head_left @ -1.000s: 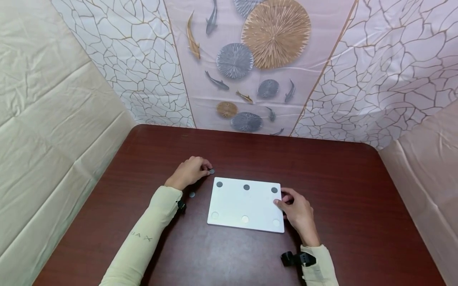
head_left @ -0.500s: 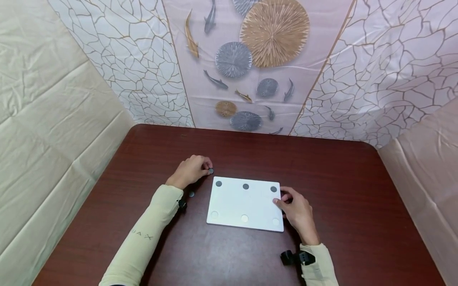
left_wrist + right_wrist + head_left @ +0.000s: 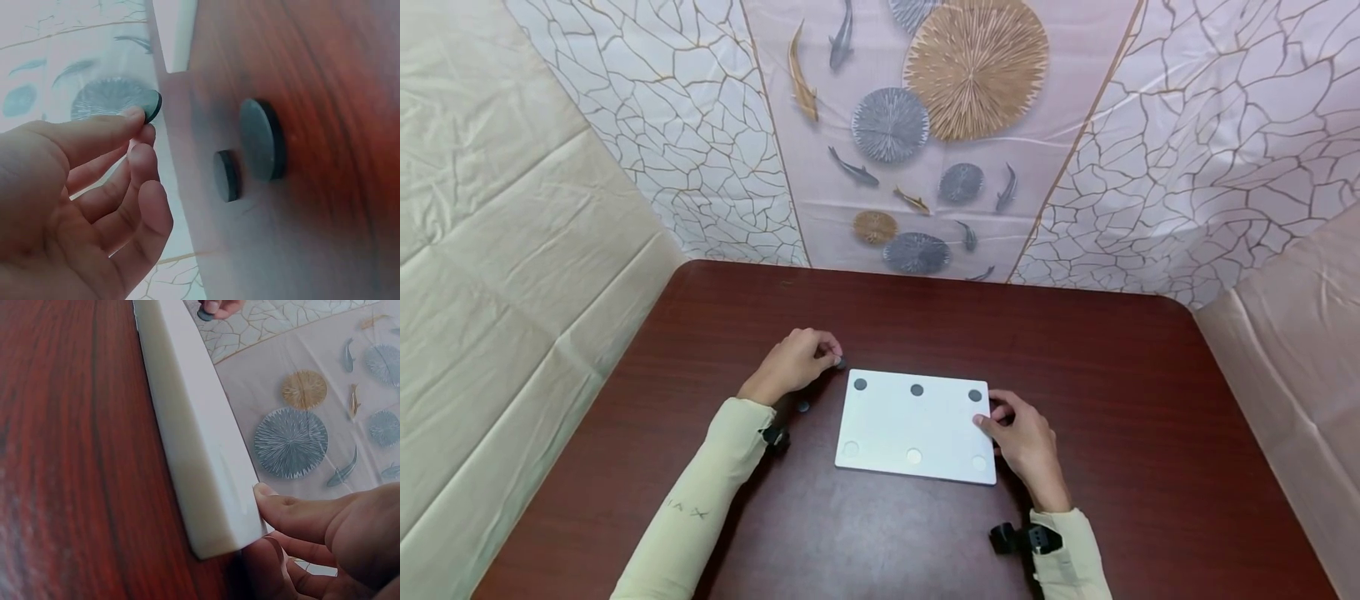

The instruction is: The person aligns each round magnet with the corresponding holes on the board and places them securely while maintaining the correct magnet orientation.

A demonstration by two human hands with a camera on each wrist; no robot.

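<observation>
Disc (image 3: pixel 152 106) pinched beside board (image 3: pixel 916 425)

Head: the left hand (image 3: pixel 793 362) is near the board's far left corner; the right hand (image 3: pixel 1026 442) grips the board's right edge.
Left wrist: fingers pinch the disc; two more discs (image 3: pixel 261 140) lie on the desk (image 3: pixel 337 206).
Right wrist: thumb touches the board.

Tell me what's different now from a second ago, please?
Very little: the left sleeve has drawn slightly left and back toward the person, and the dark disc pinched in the left hand now shows less of its face to the head camera. Nothing was newly grasped or released. The right hand still holds the white board, which stayed put.
</observation>
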